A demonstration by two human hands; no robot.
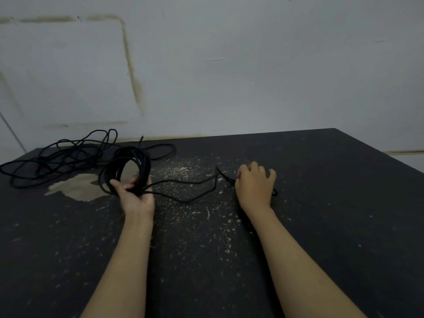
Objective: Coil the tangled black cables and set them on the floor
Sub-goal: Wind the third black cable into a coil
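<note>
My left hand (135,193) grips a coil of black cable (128,166) that stands upright in several loops above the dark surface. From the coil a loose tail of the cable (190,191) runs right in a wavy line to my right hand (254,187). My right hand lies over the tail's end with fingers curled down on it; a bit of cable shows at each side of the hand. A second black cable (57,157) lies in a tangled heap at the far left.
The dark surface (321,226) is scuffed, with pale flecks in the middle and a worn tan patch (75,187) left of the coil. A stained white wall (229,76) rises directly behind its far edge.
</note>
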